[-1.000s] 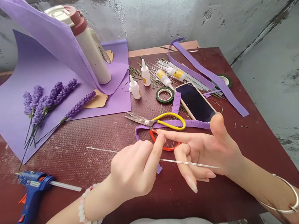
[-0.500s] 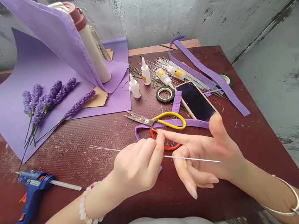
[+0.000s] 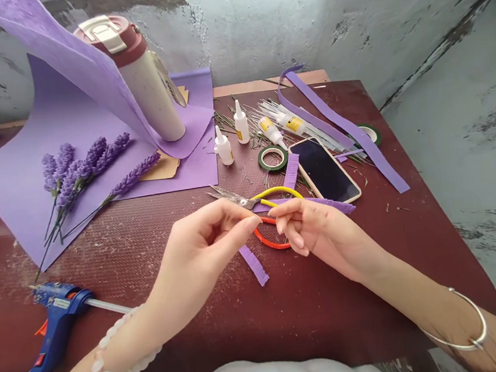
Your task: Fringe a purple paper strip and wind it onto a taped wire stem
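My left hand (image 3: 201,246) and my right hand (image 3: 318,232) meet fingertip to fingertip just above the dark red table (image 3: 308,314), both closed in a pinch. A fringed purple strip (image 3: 254,265) hangs down from my left fingertips. Its other part runs from my right fingertips off to the right, toward the phone (image 3: 325,170). The thin wire is not visible between the fingers. Scissors (image 3: 234,198) with one yellow and one red handle loop lie right behind my hands.
A blue glue gun (image 3: 53,324) lies at the front left. Finished purple lavender stems (image 3: 84,169) rest on a purple felt sheet (image 3: 6,180) beside a white flask (image 3: 146,84). Glue bottles (image 3: 224,147), a green tape roll (image 3: 273,157), a wire bundle (image 3: 312,124) and purple strips (image 3: 343,127) crowd the back.
My right hand has closed from spread fingers into a pinch and moved left to meet my left hand. The wire has gone out of sight and the strip's end now hangs free.
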A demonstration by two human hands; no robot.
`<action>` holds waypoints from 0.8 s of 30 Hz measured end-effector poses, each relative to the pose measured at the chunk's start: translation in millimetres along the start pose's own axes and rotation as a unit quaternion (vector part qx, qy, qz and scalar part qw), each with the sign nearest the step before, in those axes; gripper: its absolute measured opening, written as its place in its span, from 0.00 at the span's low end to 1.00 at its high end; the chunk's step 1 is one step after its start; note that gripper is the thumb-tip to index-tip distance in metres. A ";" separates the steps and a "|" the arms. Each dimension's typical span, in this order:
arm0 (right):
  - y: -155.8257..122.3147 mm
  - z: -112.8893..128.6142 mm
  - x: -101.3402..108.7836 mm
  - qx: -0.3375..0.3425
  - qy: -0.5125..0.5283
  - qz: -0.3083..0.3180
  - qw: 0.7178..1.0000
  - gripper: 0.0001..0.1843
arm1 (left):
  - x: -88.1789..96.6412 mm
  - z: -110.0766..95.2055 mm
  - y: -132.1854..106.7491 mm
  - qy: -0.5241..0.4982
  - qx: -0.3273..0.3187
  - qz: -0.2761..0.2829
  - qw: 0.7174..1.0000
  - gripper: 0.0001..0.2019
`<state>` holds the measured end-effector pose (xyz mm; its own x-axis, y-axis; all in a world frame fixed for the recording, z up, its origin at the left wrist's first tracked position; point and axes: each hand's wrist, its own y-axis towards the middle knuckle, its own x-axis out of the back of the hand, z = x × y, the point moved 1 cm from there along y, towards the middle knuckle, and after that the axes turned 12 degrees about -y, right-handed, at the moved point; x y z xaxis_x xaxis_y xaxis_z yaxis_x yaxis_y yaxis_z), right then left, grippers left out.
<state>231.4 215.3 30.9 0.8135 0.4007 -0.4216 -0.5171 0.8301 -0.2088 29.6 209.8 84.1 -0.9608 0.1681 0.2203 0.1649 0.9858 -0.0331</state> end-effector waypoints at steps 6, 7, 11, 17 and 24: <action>-1.8 0.0 -0.9 0.015 -0.086 0.018 0.996 0.12 | -11.4 8.8 9.9 -0.254 0.257 0.184 0.914 0.14; -1.7 -0.5 -0.8 0.013 -0.083 0.020 0.996 0.14 | -14.6 11.3 10.8 -0.244 0.262 0.186 0.915 0.15; -0.8 -3.6 0.5 -0.012 -0.088 0.014 0.996 0.16 | -22.2 17.9 11.0 -0.133 0.204 0.155 0.957 0.17; -0.6 -3.8 0.0 -0.046 -0.124 -0.010 0.991 0.12 | -20.7 21.4 4.3 -0.022 0.125 0.136 0.983 0.12; 3.6 -10.0 0.6 -0.070 -0.049 -0.019 0.996 0.11 | -20.0 25.5 6.2 -0.069 0.151 0.148 0.975 0.12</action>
<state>227.4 214.6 21.1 0.8518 0.4118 -0.3237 -0.5117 0.7863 -0.3462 44.2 212.6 54.6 -0.9057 0.4232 0.0241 0.3860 0.8469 -0.3659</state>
